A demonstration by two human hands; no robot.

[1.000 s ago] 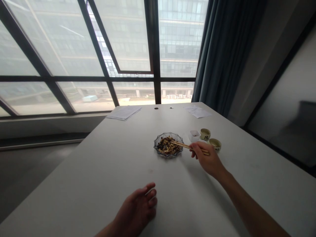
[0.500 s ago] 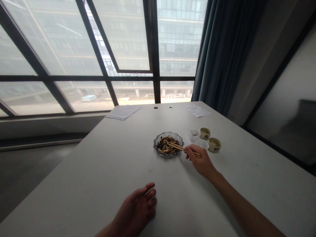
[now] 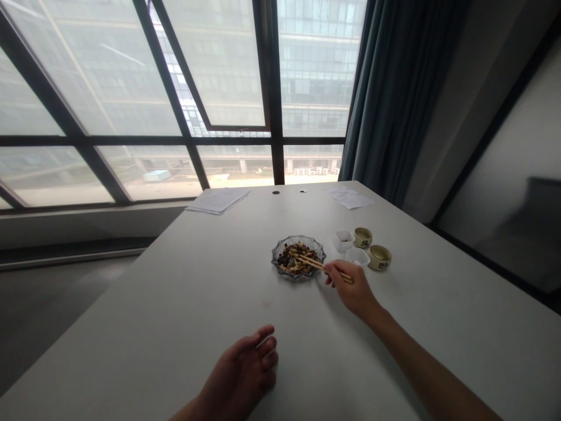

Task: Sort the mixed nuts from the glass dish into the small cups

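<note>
My right hand [image 3: 356, 291] grips a pair of wooden chopsticks [image 3: 314, 263], their tips among the mixed brown, black and pale pieces [image 3: 291, 257] in a scalloped clear glass dish [image 3: 277, 272]. Some pieces look like peanuts in the shell; the smaller dark ones are hard to make out. Whether the tips pinch a piece, I cannot tell. Nearer to me, my left hand [image 3: 245, 369] rests on its side on the table, fingers loosely bent and apart, holding nothing.
Just beyond my right hand stand two small translucent plastic cups [image 3: 343, 241] and two beige ceramic cups [image 3: 379, 258] with dark characters. Papers lie at the far left [image 3: 218, 201] and far right [image 3: 350, 197] of the white table [image 3: 175, 304]. Windows and a blue curtain [image 3: 385, 105] rise behind.
My right hand and the chopsticks have shifted very slightly left and down, the tips still in the dish. The left hand stays put.
</note>
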